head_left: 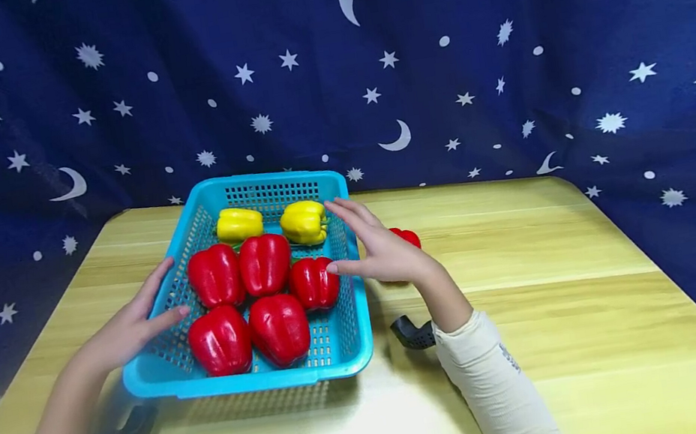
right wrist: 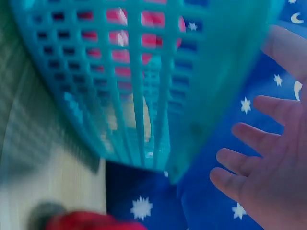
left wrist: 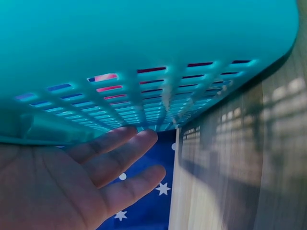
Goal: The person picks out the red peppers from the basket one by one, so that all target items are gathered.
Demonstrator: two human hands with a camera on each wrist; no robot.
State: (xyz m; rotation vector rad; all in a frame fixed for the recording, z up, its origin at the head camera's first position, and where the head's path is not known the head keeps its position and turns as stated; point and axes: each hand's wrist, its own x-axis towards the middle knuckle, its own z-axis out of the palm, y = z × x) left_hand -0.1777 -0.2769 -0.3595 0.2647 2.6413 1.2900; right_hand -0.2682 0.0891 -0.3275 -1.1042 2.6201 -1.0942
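A blue plastic basket (head_left: pixel 248 384) with perforated walls holds several red bell peppers (head_left: pixel 265 264) and two yellow bell peppers (head_left: pixel 240 225). At its left side is my left hand (head_left: pixel 123 332), thumb extended over the rim. The left wrist view shows the fingers (left wrist: pixel 127 153) nearly straight, along the outside of the perforated wall. My right hand (head_left: pixel 383 249) hovers at the right rim with spread fingers, its thumb reaching over the basket in front of a red pepper. In the right wrist view, the right fingers (right wrist: pixel 249 136) stand apart from the basket wall.
Another red bell pepper (head_left: pixel 407 237) lies on the wooden table (head_left: pixel 578 332), partly hidden behind my right hand. Black mounts (head_left: pixel 413 333) sit at both wrists. A dark blue cloth (head_left: pixel 316 100) with moons and stars hangs behind the table.
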